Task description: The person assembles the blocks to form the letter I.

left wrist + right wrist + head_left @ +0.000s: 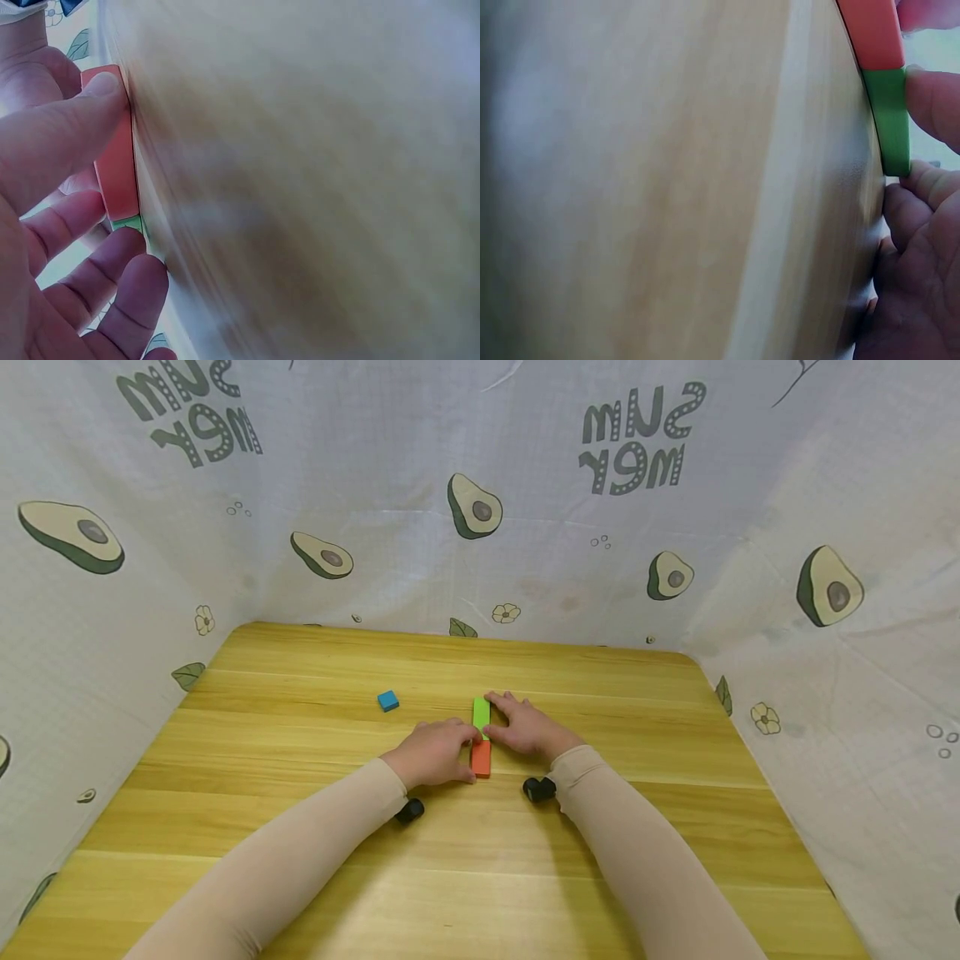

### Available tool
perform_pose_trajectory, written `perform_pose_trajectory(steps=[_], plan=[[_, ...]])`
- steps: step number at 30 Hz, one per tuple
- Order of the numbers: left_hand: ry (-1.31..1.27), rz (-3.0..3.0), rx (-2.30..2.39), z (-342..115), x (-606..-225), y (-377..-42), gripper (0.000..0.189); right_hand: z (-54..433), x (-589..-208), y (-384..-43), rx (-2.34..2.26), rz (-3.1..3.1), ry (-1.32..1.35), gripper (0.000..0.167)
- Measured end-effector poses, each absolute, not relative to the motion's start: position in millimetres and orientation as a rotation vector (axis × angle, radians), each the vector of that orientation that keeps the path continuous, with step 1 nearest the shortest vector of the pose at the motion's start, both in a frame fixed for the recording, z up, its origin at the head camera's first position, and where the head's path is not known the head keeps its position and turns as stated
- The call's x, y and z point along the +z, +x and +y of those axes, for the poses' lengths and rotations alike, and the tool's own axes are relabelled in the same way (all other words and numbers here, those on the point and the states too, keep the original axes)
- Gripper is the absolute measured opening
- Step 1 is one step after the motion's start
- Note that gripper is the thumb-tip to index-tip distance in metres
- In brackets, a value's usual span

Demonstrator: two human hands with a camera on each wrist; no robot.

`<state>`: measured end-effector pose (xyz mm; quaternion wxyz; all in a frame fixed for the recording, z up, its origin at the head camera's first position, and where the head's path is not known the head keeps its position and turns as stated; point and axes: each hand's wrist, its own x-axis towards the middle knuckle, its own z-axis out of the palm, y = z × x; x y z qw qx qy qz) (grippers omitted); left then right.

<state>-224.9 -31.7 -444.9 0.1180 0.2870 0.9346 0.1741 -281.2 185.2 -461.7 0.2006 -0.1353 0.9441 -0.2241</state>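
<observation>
On the wooden table a red block [481, 762] and a green block [482, 714] lie end to end in one line, the green one farther off. My left hand [435, 753] grips the red block from the left; in the left wrist view its thumb presses near one end of the red block [118, 169] and the index finger touches near the other. From the right, my right hand [528, 727] holds the green block, its thumb near the joint and a fingertip at the far end. The right wrist view shows the green block [889, 124] meeting the red one.
A small blue block [387, 701] lies on the table [315, 685] to the left, beyond my left hand. Black wrist cameras [410, 811] hang under both sleeves. A white curtain [405, 593] with avocado prints borders the table's back and sides.
</observation>
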Motion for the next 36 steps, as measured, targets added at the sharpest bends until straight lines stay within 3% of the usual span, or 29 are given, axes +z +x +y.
perform_pose_trajectory(steps=[36], plan=[[0.82, 2.742, 0.544, -32.3, -446.2, -227.0, 0.05, 184.9, -459.3, -279.5, -0.625, 2.64, -0.398, 0.073]])
